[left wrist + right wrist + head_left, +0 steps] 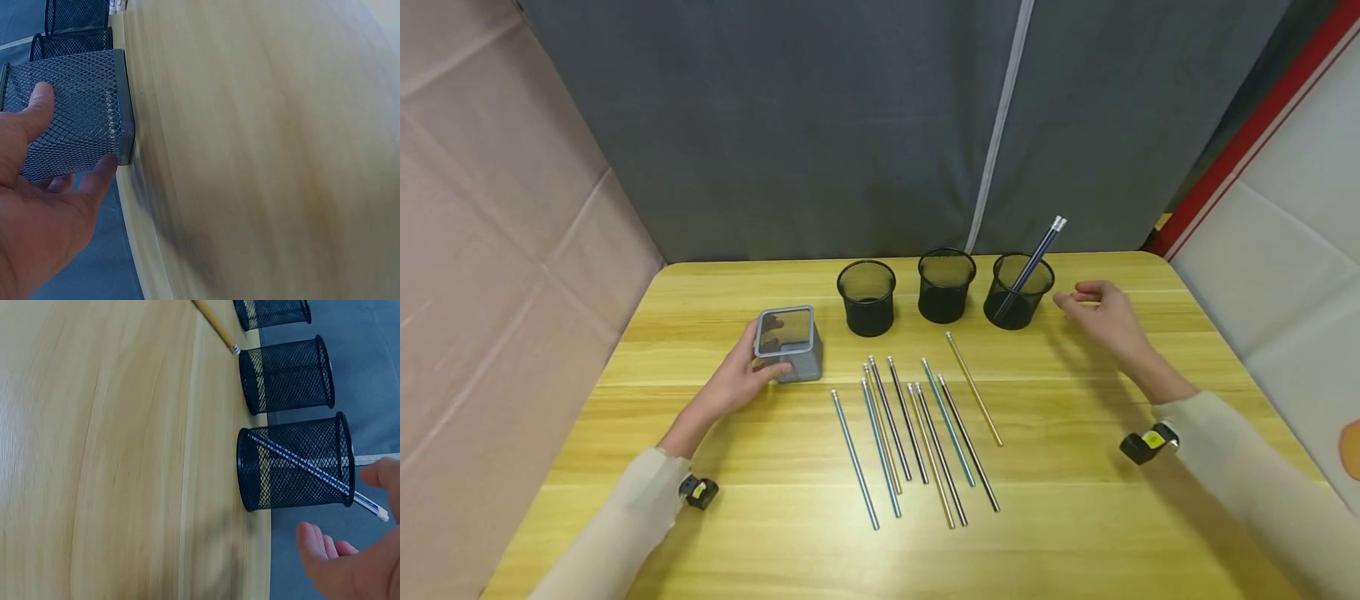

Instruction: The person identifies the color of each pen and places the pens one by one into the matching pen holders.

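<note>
My left hand [735, 379] grips a grey square mesh pen holder [805, 362] at the table's left, thumb along its near side and fingers around the far side. In the left wrist view the thumb lies on the mesh wall. Beside the rightmost round black mesh pen cup [1009, 310], my right hand [1105, 321] hovers with loosely bent fingers and nothing in them. Dark pencils [1036, 254] with silvery ends lean to the right inside that cup. In the right wrist view, the fingertips are close to the cup's rim, apart from it.
Two more round black mesh cups, a middle one [942, 302] and a left one [869, 317], stand along the back. Several blue, gold and dark pencils lie in front, a gold pencil [973, 387] rightmost. A grey curtain [790, 133] hangs behind the table [1045, 533].
</note>
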A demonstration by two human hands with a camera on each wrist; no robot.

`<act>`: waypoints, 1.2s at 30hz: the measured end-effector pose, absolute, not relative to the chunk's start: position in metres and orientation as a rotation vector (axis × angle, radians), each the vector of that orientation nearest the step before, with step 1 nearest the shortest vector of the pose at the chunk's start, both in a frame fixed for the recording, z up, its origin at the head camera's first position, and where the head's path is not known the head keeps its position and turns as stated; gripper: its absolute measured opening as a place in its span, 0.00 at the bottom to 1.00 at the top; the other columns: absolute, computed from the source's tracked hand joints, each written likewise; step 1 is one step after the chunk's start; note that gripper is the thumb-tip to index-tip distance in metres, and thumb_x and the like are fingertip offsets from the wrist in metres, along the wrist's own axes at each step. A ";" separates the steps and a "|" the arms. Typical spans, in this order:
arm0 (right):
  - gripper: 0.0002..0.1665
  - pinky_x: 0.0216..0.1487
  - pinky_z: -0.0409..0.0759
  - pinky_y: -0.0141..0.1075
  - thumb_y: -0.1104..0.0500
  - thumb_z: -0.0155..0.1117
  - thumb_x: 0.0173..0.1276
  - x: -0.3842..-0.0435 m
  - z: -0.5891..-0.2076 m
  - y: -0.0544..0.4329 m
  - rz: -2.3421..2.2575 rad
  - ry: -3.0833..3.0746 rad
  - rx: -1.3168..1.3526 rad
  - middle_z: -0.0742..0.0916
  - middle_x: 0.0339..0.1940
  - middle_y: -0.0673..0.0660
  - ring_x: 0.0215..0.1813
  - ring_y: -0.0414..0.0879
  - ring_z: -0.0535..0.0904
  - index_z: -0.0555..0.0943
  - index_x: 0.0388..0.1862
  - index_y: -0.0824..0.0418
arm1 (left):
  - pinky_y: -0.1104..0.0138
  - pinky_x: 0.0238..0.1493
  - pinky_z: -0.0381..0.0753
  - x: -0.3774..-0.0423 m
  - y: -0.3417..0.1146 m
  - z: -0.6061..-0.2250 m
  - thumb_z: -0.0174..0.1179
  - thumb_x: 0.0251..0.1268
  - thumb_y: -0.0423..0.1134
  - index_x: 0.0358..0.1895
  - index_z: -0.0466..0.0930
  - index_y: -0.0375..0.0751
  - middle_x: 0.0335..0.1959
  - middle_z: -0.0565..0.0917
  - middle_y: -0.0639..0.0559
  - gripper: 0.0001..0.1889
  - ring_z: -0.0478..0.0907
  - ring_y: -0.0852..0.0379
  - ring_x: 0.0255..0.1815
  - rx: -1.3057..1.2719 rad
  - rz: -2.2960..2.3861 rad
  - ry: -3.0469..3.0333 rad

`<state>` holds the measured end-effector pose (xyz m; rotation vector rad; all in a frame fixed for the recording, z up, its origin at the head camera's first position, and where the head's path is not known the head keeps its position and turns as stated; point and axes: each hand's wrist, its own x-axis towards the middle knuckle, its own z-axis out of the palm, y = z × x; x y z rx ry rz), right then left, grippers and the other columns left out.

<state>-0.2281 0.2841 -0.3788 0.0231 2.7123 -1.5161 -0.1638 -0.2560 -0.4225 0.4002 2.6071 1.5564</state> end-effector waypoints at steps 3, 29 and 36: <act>0.48 0.40 0.75 0.20 0.39 0.59 0.75 -0.227 -0.378 0.281 -1.422 2.694 0.008 0.73 0.64 0.71 0.49 0.46 0.82 0.61 0.73 0.76 | 0.42 0.68 0.67 -0.164 -0.255 -0.423 0.63 0.71 0.29 0.81 0.45 0.41 0.72 0.64 0.30 0.44 0.61 0.34 0.73 0.396 1.557 2.605; 0.28 0.49 0.86 0.47 0.53 0.69 0.73 -0.218 -0.387 0.231 -1.440 2.396 -0.314 0.82 0.50 0.68 0.46 0.62 0.85 0.75 0.56 0.75 | 0.42 0.68 0.67 -0.164 -0.255 -0.423 0.64 0.71 0.29 0.80 0.46 0.38 0.71 0.65 0.30 0.43 0.60 0.34 0.74 0.419 1.545 2.620; 0.24 0.47 0.87 0.48 0.58 0.69 0.73 -0.218 -0.390 0.213 -1.435 2.353 -0.390 0.83 0.44 0.66 0.44 0.61 0.86 0.75 0.54 0.76 | 0.41 0.68 0.66 -0.164 -0.255 -0.422 0.64 0.70 0.29 0.80 0.45 0.38 0.72 0.64 0.29 0.43 0.59 0.34 0.74 0.434 1.541 2.624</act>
